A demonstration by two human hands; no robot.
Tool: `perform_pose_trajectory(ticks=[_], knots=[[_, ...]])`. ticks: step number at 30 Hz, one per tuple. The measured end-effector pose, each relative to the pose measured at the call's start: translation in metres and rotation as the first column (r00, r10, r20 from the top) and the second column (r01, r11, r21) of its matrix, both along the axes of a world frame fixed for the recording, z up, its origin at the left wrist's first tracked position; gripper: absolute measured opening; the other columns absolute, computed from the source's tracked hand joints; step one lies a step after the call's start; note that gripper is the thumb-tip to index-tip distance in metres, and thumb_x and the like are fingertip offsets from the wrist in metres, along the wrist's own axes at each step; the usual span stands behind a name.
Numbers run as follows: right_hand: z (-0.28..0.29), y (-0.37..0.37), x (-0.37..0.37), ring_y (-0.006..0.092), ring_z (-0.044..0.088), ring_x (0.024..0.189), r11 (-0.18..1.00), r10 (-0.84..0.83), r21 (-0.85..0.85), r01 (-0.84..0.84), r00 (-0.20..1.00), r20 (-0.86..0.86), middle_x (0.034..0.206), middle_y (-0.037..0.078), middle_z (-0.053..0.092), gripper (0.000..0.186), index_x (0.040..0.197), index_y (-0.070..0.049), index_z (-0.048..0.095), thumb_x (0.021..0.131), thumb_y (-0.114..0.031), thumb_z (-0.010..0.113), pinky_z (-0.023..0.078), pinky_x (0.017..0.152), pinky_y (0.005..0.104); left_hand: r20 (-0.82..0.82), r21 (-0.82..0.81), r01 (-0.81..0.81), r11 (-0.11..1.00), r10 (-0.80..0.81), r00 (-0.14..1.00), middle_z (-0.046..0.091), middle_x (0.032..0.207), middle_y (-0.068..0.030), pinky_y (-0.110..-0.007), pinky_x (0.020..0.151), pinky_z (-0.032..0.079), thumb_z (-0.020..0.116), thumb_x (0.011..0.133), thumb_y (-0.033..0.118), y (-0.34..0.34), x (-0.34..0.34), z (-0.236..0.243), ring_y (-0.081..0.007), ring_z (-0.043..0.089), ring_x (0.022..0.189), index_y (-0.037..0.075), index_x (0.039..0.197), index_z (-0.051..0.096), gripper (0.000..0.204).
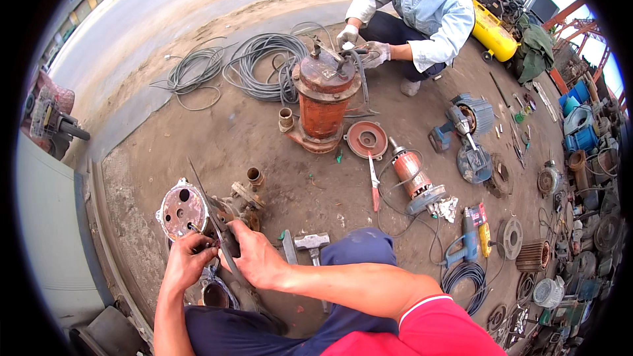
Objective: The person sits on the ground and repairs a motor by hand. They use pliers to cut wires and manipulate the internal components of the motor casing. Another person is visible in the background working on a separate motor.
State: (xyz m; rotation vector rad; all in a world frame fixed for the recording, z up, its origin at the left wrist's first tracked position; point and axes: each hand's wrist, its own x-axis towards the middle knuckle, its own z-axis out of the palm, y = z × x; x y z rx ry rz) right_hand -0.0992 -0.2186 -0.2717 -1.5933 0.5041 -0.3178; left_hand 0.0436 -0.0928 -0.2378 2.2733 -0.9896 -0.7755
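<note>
My left hand (189,260) is closed in a pinch beside the round, scuffed metal pump cover (182,214). What sits between its fingertips is small and dark, and I cannot make it out. A thin wire (194,227) pokes from a hole in the cover near these fingers. My right hand (256,257) is closed around a long dark blade-like tool (210,201), its pointed end reaching up past the cover. Fingers of both hands nearly meet. A thick black cable (254,304) runs below my right hand, and an open pipe end (215,295) stands near my left wrist.
Ahead stands an orange pump (320,115), with a gloved co-worker (422,20) crouching behind it. A hammer (312,242) lies by my knee. To the right are a motor rotor (412,175), a blue heat gun (468,237) and coiled cable (463,283). A cabinet (56,217) borders the left.
</note>
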Motion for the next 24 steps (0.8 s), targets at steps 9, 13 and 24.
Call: perform_pose_trajectory(ticks=[9, 13, 24], knots=[[0.001, -0.002, -0.003, 0.0397, 0.067, 0.082, 0.999, -0.041, 0.017, 0.04, 0.998, 0.044, 0.085, 0.025, 0.065, 0.042, 0.11, 0.002, 0.049, 0.081, -0.019, 0.071, 0.05, 0.072, 0.0438, -0.03, -0.044, 0.037, 0.998, -0.038, 0.999, 0.06, 0.082, -0.0095, -0.033, 0.068, 0.049, 0.074, 0.076, 0.001, 0.0, -0.003, -0.001, -0.0199, 0.062, 0.074, -0.005, 0.094, 0.071, 0.019], [-0.001, -0.001, -0.003, 0.0405, 0.066, 0.08, 0.999, -0.038, -0.004, 0.039, 0.998, 0.053, 0.082, 0.024, 0.063, 0.04, 0.106, 0.002, 0.047, 0.081, -0.018, 0.071, 0.05, 0.071, 0.0448, -0.01, -0.028, 0.082, 0.996, -0.082, 0.997, 0.061, 0.087, -0.0111, -0.034, 0.075, 0.049, 0.073, 0.076, 0.0, 0.004, -0.002, -0.005, -0.0242, 0.063, 0.081, -0.004, 0.096, 0.071, 0.02], [-0.001, 0.002, -0.004, 0.0418, 0.066, 0.083, 0.998, -0.06, -0.009, 0.061, 0.996, 0.068, 0.082, 0.025, 0.063, 0.038, 0.106, 0.003, 0.048, 0.083, -0.019, 0.069, 0.05, 0.072, 0.0461, -0.198, -0.086, -0.053, 0.995, 0.035, 0.98, 0.065, 0.087, -0.0095, -0.033, 0.076, 0.051, 0.069, 0.076, -0.007, 0.013, 0.0, -0.021, -0.0189, 0.064, 0.082, -0.003, 0.098, 0.065, 0.022]])
